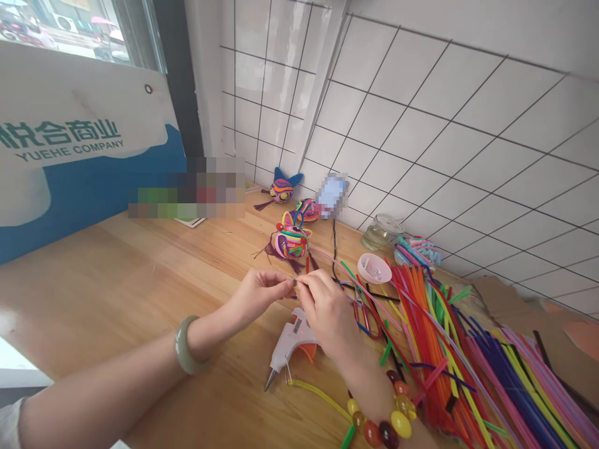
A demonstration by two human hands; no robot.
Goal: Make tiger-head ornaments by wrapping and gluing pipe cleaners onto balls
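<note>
While pipe cleaners (423, 312) spread across the lower right, presumably for easy picking, your left hand (262, 292) and right hand (327, 308) meet mid-frame. Glue gun (286, 343) lies just below, nozzle (269, 379) aimed lower-left (likely keeping heat off you). Tiny dark piece (294, 282), frame center: pinched by both hands, probably to steady it.

L hand (262, 292) & R hand (331, 307) pinch sm. piece (295, 283) nr glue gun (286, 347).
</note>
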